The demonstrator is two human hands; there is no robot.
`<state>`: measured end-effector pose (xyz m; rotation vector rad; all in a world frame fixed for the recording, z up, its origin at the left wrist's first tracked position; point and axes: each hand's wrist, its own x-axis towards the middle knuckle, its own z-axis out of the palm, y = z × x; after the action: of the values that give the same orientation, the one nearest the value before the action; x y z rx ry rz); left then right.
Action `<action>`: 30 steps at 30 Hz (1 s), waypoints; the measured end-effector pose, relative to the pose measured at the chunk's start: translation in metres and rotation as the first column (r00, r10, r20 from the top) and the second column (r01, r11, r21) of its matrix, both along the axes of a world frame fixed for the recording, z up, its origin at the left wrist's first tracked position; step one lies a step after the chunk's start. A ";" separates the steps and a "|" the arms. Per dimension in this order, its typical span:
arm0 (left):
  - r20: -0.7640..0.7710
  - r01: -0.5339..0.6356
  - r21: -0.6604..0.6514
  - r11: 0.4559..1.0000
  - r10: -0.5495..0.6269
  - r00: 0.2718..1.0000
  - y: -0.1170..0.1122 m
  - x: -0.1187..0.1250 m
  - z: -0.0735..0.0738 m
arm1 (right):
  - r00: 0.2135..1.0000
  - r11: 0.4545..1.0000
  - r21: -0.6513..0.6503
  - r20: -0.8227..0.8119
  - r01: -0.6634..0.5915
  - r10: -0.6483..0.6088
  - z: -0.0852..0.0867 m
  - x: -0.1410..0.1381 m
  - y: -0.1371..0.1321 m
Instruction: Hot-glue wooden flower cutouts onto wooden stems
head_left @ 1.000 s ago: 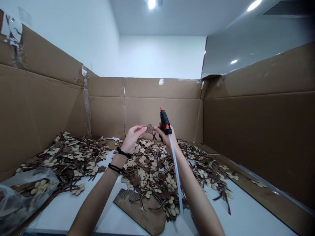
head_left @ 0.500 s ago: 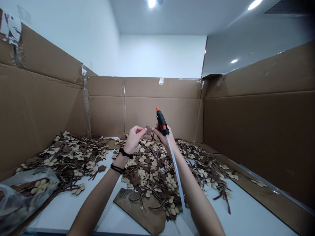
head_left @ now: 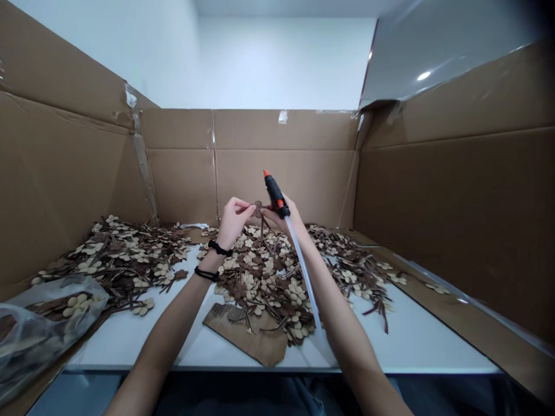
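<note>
The left hand [head_left: 229, 222] was raised over the white table [head_left: 411, 341], thumb and forefinger pinching a small brown flower cutout [head_left: 258, 206] whose thin stem hung below it. The right hand [head_left: 284, 216] was closed round a black hot-glue gun [head_left: 273, 190], and its fingertips seemed to touch the same cutout from the other side. With one hand doing both jobs, the grip on the gun looked shallow. The orange nozzle pointed up and away, just beside the fingers, so any twist of the wrist could have brought hot metal or a bead of glue onto skin. The long glue stick [head_left: 303, 277] trailed back along the right forearm, and it could have caught on the arm and levered the gun out of line. The cutout was held only by its edges, and too hard a squeeze might have snapped the stem or let it drop into the heap of flower cutouts [head_left: 269, 277] directly below, where it would be hard to pick out. A stray drip could also have stuck loose pieces together there, or fallen on the cardboard scrap [head_left: 255, 346] near the table's edge.
</note>
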<state>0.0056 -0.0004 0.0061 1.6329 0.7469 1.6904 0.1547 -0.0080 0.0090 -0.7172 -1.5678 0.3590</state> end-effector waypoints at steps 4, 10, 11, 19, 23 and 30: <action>-0.027 0.040 0.040 0.998 -0.039 0.999 0.000 0.000 0.001 | 1.000 1.000 -0.016 -0.024 -0.006 0.006 0.001 0.003 -0.002; -0.101 0.085 0.084 0.993 -0.076 0.992 0.000 0.000 0.000 | 1.000 1.000 -0.010 0.016 0.024 -0.024 0.001 0.007 0.000; -0.111 0.090 0.081 0.993 -0.081 0.991 0.000 0.000 0.000 | 1.000 1.000 -0.009 0.023 0.018 -0.018 0.001 0.008 0.002; -0.280 0.092 0.053 0.994 -0.073 0.957 -0.002 -0.006 0.003 | 0.993 0.998 -0.020 0.105 -0.057 0.058 -0.001 0.010 0.009; -0.285 0.117 0.015 0.993 -0.108 0.952 0.002 -0.007 0.002 | 0.987 0.999 -0.018 0.156 -0.034 0.037 -0.001 0.008 0.008; -0.556 0.196 -0.007 0.981 -0.167 0.814 0.025 -0.036 0.002 | 0.979 0.993 0.023 0.167 0.113 -0.115 -0.003 0.005 0.008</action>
<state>-0.0309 0.0244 0.0080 2.1936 0.7844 1.1013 0.1601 0.0004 0.0061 -0.8407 -1.6771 0.2074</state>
